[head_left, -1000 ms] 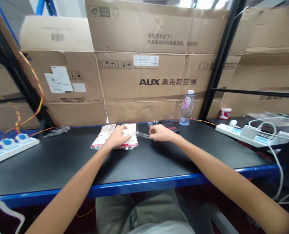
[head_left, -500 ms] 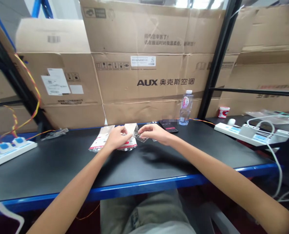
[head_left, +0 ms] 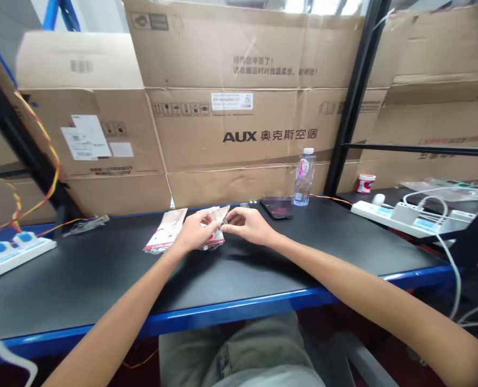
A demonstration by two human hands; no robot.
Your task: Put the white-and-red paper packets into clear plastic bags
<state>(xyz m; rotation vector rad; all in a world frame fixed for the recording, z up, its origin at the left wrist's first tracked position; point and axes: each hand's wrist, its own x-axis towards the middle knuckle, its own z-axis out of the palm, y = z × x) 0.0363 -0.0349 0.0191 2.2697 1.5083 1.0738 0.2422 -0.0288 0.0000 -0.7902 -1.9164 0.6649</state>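
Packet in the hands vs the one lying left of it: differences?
The held packet is gripped by the left hand and right hand and mostly hidden; the spare packet lies flat on the table in full view. The held packet looks creased, the spare packet smooth. Both are pale with red edging.

The person is bare-armed: the left forearm [head_left: 134,301] and the right forearm [head_left: 343,279] are long and slim, uncovered from the lower edge of the view up to the wrists, and the wide lens stretches their length. The left grip [head_left: 194,232] and the right grip [head_left: 250,227] are bare hands with slender fingers; the nails are too small to make out. The legs are clad in grey-green trousers [head_left: 258,338] of soft, creased cloth, with a stitched pocket seam [head_left: 223,361] on the left thigh. At the bottom edge shows a paler grey strip [head_left: 263,379], whether shirt hem or trouser cloth cannot be told.
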